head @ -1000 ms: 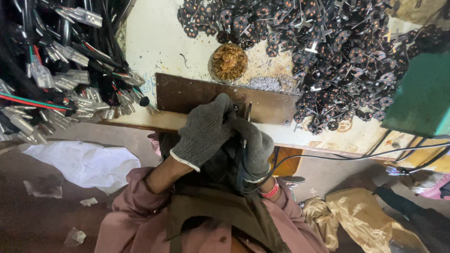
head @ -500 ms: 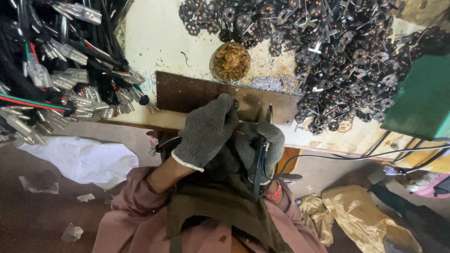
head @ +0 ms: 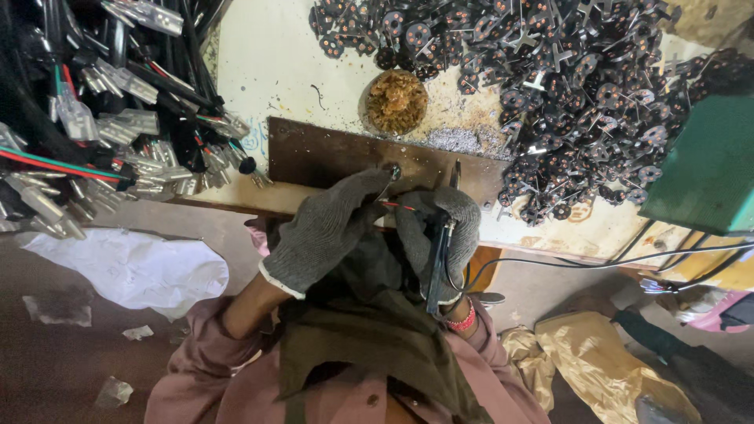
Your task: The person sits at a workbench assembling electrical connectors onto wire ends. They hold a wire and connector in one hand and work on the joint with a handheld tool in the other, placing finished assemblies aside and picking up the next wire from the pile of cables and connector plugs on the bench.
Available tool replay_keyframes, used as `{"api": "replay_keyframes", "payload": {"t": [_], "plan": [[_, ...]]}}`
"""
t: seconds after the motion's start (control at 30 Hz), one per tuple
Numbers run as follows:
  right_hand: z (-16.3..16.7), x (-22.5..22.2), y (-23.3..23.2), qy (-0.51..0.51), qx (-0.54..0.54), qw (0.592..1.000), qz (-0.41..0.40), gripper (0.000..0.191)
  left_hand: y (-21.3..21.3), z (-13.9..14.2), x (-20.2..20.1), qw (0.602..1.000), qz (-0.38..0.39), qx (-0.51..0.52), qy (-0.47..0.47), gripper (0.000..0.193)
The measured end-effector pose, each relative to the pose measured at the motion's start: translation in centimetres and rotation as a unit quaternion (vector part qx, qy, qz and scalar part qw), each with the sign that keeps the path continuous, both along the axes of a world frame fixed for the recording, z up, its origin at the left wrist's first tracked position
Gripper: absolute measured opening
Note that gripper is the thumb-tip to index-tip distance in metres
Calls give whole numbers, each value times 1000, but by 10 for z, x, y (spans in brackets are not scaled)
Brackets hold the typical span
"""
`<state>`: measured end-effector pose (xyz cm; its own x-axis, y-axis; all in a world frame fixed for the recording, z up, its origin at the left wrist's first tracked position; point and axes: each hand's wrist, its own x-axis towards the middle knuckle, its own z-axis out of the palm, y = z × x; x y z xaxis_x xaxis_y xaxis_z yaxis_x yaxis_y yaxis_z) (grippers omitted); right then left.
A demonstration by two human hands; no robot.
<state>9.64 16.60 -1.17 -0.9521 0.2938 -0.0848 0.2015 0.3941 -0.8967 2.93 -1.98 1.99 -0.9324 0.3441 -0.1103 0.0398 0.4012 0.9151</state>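
My left hand [head: 328, 228], in a grey knit glove, pinches a small dark round part with thin red wires [head: 390, 174] over a rusty metal plate [head: 330, 153] at the bench edge. My right hand [head: 444, 235], gloved the same, grips a black-handled soldering iron [head: 440, 251]; its metal tip [head: 455, 173] points up at the plate beside the part. The iron's black cord [head: 597, 259] runs off to the right. Both hands are close together, nearly touching.
A heap of dark round parts with metal prongs [head: 565, 86] covers the bench's right side. A tin of brownish flux [head: 397, 100] sits above the plate. Bundles of black cables with metal terminals [head: 102, 118] fill the left. A green box [head: 707, 165] stands at the right. White paper [head: 133, 267] lies on the floor.
The right hand has rotated so the soldering iron's handle shows along the glove, and its tip has come up to the plate. The left hand shifted slightly, exposing the small part.
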Motion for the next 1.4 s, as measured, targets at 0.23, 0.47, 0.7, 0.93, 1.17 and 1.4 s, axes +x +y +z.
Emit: {"api": "replay_keyframes", "payload": {"t": [0.23, 0.47, 0.7, 0.93, 1.17, 1.4], "plan": [[-1, 1, -3, 41, -30, 999, -5, 50, 0, -8, 1, 999, -8, 43, -28, 20], [-11, 12, 5, -16, 12, 1000, 18, 52, 1, -15, -2, 998, 14, 51, -15, 10], [-36, 11, 25, -150, -231, 961, 3, 40, 3, -9, -7, 999, -31, -26, -2, 9], [-19, -2, 18, -123, -483, 863, -84, 45, 6, -10, -8, 998, 16, 43, -41, 11], [-8, -13, 14, -96, -329, 931, -122, 53, 9, -12, -5, 995, 26, 71, -60, 9], [-17, -6, 7, 17, -139, 989, -42, 55, 14, -13, -4, 983, 43, 94, -154, 10]]}}
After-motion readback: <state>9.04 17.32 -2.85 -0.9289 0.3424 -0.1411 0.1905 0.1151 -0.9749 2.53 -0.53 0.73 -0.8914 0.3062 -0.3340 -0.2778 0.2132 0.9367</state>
